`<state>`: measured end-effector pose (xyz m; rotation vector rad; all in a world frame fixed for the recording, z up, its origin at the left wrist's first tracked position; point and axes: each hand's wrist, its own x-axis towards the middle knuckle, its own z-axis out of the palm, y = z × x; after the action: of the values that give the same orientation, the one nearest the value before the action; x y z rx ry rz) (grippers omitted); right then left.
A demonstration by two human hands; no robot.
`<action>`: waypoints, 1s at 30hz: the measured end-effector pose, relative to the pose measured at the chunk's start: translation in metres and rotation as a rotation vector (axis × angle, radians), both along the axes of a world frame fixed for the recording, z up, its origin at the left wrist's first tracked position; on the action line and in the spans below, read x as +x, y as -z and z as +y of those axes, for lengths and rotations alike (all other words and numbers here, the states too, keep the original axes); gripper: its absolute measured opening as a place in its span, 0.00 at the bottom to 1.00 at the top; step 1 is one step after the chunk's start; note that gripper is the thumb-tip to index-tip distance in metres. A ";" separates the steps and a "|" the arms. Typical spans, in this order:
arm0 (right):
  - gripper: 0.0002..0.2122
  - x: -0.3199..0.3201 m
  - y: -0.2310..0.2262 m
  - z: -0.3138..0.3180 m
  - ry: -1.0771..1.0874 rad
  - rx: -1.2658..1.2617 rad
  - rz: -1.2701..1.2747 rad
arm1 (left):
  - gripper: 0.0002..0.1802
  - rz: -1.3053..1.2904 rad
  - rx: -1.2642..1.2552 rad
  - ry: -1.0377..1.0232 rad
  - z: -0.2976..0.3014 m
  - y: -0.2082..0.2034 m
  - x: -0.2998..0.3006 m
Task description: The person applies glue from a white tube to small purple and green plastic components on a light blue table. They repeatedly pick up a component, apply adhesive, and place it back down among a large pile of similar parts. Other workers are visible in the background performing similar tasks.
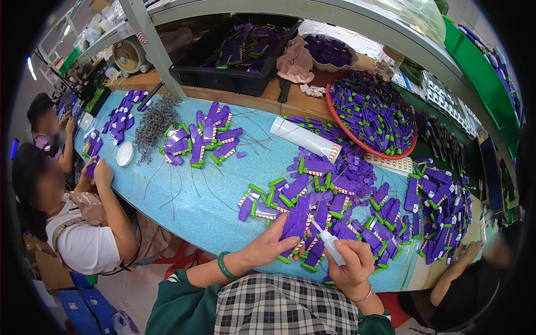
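Note:
My left hand [268,244], with a green bangle at its wrist, grips a flat purple piece [296,224] between thumb and fingers. In my right hand [354,269] is a small white squeeze bottle [331,245], held tilted. Its thin nozzle points up and left, close to the purple piece; I cannot tell whether the tip touches it. Around both hands lies a pile of purple parts with green ends [338,206], some with red-and-white striped edges. Just beyond them is a heap of small loose purple pieces [357,173].
A red basket [414,149] full of purple-and-green parts stands at the back right, a black crate [223,84] at the back. A white tube [304,138], thin wires [159,120] and another parts cluster [204,137] lie on the blue table [190,195]. Co-workers sit left [92,237] and right [463,290].

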<state>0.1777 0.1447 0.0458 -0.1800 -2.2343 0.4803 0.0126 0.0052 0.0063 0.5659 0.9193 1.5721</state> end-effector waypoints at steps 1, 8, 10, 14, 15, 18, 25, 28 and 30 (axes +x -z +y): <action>0.19 -0.001 0.001 0.000 0.008 0.000 -0.001 | 0.29 0.018 0.000 0.005 0.000 0.003 -0.001; 0.20 -0.004 -0.003 -0.005 0.049 -0.042 -0.044 | 0.29 0.113 0.014 0.023 -0.003 0.008 -0.004; 0.20 -0.006 -0.002 -0.005 0.050 -0.052 -0.038 | 0.29 0.149 0.028 0.030 -0.004 0.012 -0.003; 0.19 -0.008 0.000 -0.001 0.029 -0.009 -0.009 | 0.28 0.241 0.013 0.012 -0.005 0.016 -0.002; 0.19 -0.008 -0.001 -0.001 0.028 -0.009 -0.014 | 0.29 0.279 0.014 -0.002 -0.005 0.018 -0.002; 0.19 -0.008 0.000 0.000 0.024 -0.005 -0.011 | 0.28 0.300 -0.016 -0.048 -0.005 0.014 0.003; 0.19 -0.003 -0.006 -0.004 0.026 -0.036 -0.029 | 0.25 0.518 -0.105 -0.114 0.000 0.013 0.010; 0.18 -0.004 -0.005 -0.005 0.004 -0.026 -0.046 | 0.23 0.584 -0.126 -0.101 0.003 0.006 0.010; 0.18 -0.007 -0.001 -0.002 -0.009 -0.011 -0.001 | 0.22 0.617 -0.120 -0.107 0.004 0.009 0.012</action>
<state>0.1706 0.1424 0.0472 -0.1759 -2.2349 0.4975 0.0245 0.0093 -0.0023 0.9545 1.5142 1.4413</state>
